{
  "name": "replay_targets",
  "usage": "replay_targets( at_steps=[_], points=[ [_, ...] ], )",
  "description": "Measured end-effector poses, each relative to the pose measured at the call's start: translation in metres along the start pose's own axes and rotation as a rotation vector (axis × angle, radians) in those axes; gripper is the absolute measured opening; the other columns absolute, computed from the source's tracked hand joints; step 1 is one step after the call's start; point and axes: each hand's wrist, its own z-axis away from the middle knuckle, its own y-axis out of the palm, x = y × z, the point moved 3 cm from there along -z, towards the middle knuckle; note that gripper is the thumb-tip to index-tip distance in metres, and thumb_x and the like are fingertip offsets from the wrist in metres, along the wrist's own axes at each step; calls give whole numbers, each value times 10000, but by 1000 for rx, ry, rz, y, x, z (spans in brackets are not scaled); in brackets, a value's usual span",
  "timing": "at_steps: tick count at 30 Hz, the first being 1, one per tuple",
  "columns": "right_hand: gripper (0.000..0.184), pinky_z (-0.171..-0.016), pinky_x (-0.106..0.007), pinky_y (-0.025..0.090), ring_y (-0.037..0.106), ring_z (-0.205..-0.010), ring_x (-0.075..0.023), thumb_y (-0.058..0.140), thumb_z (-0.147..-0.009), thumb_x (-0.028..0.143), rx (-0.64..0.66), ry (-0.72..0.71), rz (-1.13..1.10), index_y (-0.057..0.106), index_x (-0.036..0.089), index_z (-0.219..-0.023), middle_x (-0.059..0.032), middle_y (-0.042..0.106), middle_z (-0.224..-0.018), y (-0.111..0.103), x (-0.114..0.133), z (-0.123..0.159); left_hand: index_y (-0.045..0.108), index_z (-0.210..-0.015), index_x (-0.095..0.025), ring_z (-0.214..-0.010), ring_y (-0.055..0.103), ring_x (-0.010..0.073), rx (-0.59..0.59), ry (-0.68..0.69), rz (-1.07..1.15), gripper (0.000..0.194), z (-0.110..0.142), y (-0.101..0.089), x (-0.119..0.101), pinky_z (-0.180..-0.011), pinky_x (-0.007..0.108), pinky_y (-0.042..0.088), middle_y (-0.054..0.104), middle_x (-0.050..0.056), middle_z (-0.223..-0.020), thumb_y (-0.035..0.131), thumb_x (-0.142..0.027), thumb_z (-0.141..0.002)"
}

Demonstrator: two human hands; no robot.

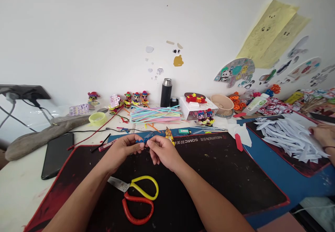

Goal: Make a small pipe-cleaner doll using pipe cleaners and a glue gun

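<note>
My left hand [124, 151] and my right hand [164, 150] meet over the back of a dark desk mat [209, 176]. Between their pinched fingertips is a small twisted piece of blue pipe cleaner [141, 142]; the fingers hide part of it. Below the hands lie scissors [141, 198] with one yellow and one red handle, their blades partly under my left forearm. Just behind my right hand stands a small yellow-and-brown figure [169, 134]. A pink-labelled stick [107, 145] lies left of my left hand.
Behind the mat are a bundle of pastel pipe cleaners [157, 114], a black thermos [166, 94], a white box [185, 109] and several small colourful figures [136, 98]. A phone [58, 155] lies left. At right, another person's hand [323, 134] is beside white paper strips [290, 136].
</note>
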Motion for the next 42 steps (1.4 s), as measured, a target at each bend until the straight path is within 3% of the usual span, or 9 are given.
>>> replay_targets(
  at_steps=[10,17,23,29,34,42],
  points=[
    [531,-389,-210,347,517,-403,-93,708,-866,723,12,25,20,582,207,-890,75,583,-565,3,-1,2,742,-825,-199,-680,554,164,52,17,-44,426,3,1,-2,-667,285,452,661,-9,-732,926,-561,-696],
    [523,-380,-205,343,508,-393,-93,698,-881,715,-31,-25,-22,615,199,-899,72,574,-548,-2,0,0,740,-821,-198,-704,577,175,6,13,-13,409,2,-1,-2,-686,297,466,674,1,-743,939,-530,-688],
    [520,-386,-208,341,514,-398,-95,708,-878,713,-26,-5,-11,608,202,-897,67,582,-557,-1,0,1,742,-826,-198,-692,565,169,63,10,-36,408,3,2,-4,-676,290,453,662,-7,-730,925,-542,-706],
    [520,-390,-206,351,506,-398,-92,701,-883,713,-44,-13,-21,624,199,-897,73,570,-548,-2,1,1,731,-813,-200,-687,573,172,20,19,-21,417,3,1,-5,-670,290,459,670,-4,-734,937,-535,-674],
    [519,-387,-207,348,509,-397,-94,711,-873,713,-39,-6,-12,610,204,-890,70,580,-553,-2,1,1,736,-810,-207,-677,565,176,65,21,-68,407,4,4,-6,-669,297,465,663,-3,-713,911,-559,-704],
    [521,-388,-205,354,503,-394,-92,700,-874,715,-53,-14,-13,623,200,-897,71,569,-546,-2,2,0,737,-817,-199,-681,565,165,41,2,-22,414,4,1,-4,-675,288,454,667,-8,-723,937,-535,-683]
  ],
)
